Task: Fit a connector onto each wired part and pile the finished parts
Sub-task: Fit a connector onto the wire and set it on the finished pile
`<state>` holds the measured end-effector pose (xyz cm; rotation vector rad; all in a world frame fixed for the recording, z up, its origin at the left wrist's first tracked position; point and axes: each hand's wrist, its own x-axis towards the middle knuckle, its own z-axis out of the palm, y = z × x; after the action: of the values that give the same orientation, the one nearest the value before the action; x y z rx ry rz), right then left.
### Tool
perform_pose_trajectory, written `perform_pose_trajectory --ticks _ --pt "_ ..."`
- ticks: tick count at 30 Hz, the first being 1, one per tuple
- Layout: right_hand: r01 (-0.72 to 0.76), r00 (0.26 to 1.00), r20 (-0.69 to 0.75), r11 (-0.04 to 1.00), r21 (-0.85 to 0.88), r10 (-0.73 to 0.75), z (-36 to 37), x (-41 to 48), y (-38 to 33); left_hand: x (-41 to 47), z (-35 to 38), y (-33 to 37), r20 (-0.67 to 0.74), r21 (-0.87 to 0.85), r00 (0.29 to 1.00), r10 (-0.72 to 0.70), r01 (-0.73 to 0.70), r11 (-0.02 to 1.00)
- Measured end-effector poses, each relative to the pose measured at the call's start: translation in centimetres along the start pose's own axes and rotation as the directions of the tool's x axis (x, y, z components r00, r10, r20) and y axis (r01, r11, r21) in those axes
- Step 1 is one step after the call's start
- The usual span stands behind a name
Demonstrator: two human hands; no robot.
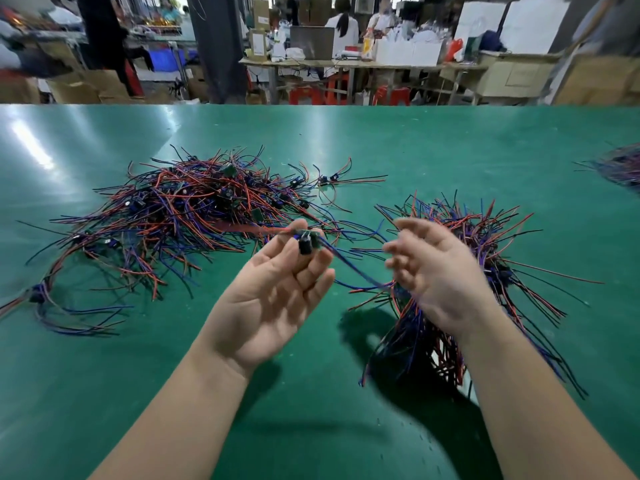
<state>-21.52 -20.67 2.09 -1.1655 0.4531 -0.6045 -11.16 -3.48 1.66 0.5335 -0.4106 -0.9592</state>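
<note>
My left hand (273, 299) is raised palm-up over the green table (104, 375). Its thumb and fingertips pinch a wired part (306, 241), a small green board with a black round component. Red wires trail left from it; a blue wire (349, 266) runs right toward my right hand (440, 271). That hand is blurred, fingers spread and loosely bent, and the blue wire ends under it; whether it holds the wire is unclear. A large loose heap of wired parts (180, 209) lies behind my left hand. A tighter pile of wired parts (467, 271) sits under my right hand.
A small knotted bundle of wires (38, 296) lies at the left edge. Another heap of wires (620, 164) shows at the far right edge. Beyond the table's far edge are workbenches, boxes, red stools and seated people.
</note>
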Motion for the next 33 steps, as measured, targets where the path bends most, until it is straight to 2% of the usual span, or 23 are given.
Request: perform_pose_trajectory --ticks 2,3,6,8,11,14,15,16,19,20,22,25,27,30,33 --pt "0.028 0.983 0.182 0.981 -0.191 0.007 0.9 -0.6 0.9 0.2 0.3 -0.6 -0.1 0.017 0.994 0.041 -0.04 0.999" --pt "0.041 0.969 0.249 0.977 -0.209 0.013 1.5 -1.0 1.3 0.3 0.5 -1.0 -0.147 0.071 0.986 0.079 -0.069 0.995" --pt "0.002 0.943 0.333 1.0 -0.023 0.006 2.8 -1.5 2.1 0.5 0.9 -2.4 -0.239 0.336 0.935 0.263 -0.175 0.926" --pt "-0.029 0.958 0.288 0.996 0.081 0.004 3.3 -1.6 2.2 0.4 0.8 -2.9 -0.188 0.511 0.905 0.382 -0.242 0.825" --pt "-0.082 0.98 0.194 0.978 0.191 0.045 3.4 -1.5 1.8 0.2 0.2 -3.2 -0.019 0.687 0.9 0.435 -0.304 0.66" --pt "-0.099 0.99 0.126 0.964 0.248 0.069 2.8 -1.1 1.1 0.1 -0.3 -3.5 0.176 0.876 0.882 0.438 -0.343 0.338" --pt "-0.094 0.991 0.12 0.968 0.234 0.068 2.6 -1.0 1.0 0.1 -0.4 -3.7 0.2 0.894 0.879 0.433 -0.345 0.286" --pt "-0.091 0.99 0.126 0.972 0.216 0.065 2.3 -1.0 0.9 0.1 -0.2 -3.7 0.168 0.894 0.889 0.426 -0.32 0.314" --pt "-0.074 0.979 0.198 0.989 0.125 0.048 1.9 -1.0 1.0 0.1 0.5 -3.6 -0.053 0.762 0.956 0.287 -0.147 0.631" --pt "-0.067 0.974 0.222 0.995 0.075 0.049 2.0 -1.1 1.2 0.0 0.7 -3.5 -0.102 0.715 0.97 0.222 -0.084 0.694" --pt "-0.033 0.972 0.231 0.999 -0.043 0.042 2.2 -1.2 1.7 0.1 0.8 -3.4 -0.16 0.679 0.975 0.154 -0.004 0.734" --pt "0.062 0.988 0.152 0.986 -0.155 -0.039 2.1 -1.0 1.6 0.0 1.0 -3.2 -0.163 0.716 0.986 0.044 0.087 0.693" --pt "0.101 0.991 0.094 0.992 -0.081 -0.093 1.6 -0.7 1.1 -0.2 0.9 -3.1 -0.136 0.782 0.987 -0.086 0.16 0.602" --pt "0.109 0.994 -0.032 0.994 0.019 -0.108 1.0 -0.4 0.2 -0.6 0.6 -3.1 -0.126 0.837 0.947 -0.296 0.261 0.48" --pt "0.101 0.985 -0.141 0.994 0.03 -0.096 0.5 -0.2 -0.2 -0.8 0.3 -3.3 -0.112 0.851 0.893 -0.435 0.313 0.422"
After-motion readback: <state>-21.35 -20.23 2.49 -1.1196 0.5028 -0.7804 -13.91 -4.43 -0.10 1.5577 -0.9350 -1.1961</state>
